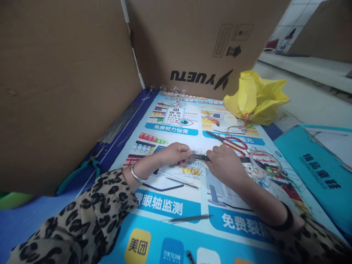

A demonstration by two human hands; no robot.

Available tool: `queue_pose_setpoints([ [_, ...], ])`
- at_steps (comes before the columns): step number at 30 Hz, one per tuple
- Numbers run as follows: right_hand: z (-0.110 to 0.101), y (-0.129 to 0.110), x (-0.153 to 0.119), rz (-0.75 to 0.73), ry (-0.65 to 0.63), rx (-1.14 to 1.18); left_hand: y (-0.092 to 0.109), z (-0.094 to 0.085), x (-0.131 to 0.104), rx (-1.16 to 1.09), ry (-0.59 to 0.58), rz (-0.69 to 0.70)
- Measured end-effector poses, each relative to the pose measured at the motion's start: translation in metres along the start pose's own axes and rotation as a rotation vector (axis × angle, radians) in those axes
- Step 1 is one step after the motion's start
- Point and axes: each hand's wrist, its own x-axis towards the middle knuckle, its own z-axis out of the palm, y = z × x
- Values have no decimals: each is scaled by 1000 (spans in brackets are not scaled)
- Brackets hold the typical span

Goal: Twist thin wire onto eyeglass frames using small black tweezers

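My left hand (176, 154) is pinched closed at the middle of the poster, on thin wire bent into loops (195, 171). My right hand (227, 167) grips a pair of pliers (200, 157), whose dark jaws point left and meet the wire by my left fingertips. Most of the handles are hidden in my palm. Just beyond my right hand lie scissors with red handles (237, 145), blades toward the left. Nearer to me, a small bundle of thin dark wires (189, 219) rests on the printed poster (202, 183).
Cardboard panels (181, 40) stand at the left and back. A crumpled yellow paper piece (249, 97) with coloured cords sits back right. A clear ring-shaped roll (265, 162) and a teal box (319, 172) are at the right. Teal-handled pliers (72, 175) lie at the left.
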Motion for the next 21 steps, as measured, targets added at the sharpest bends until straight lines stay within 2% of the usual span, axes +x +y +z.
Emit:
queue_pose_setpoints([
  [6,-2,-5,-3,46,-17,-5,-2,1,1,-1,5,-3],
  [9,-2,-3,-3,27,23,-8,-3,0,1,-25,3,5],
  [13,-2,10,-1,-38,199,12,-3,-3,1,-102,-47,26],
  [16,0,20,0,5,332,52,-6,-6,3,-157,-93,48],
  [21,2,22,1,-45,240,-9,-7,-7,3,-158,-146,106],
])
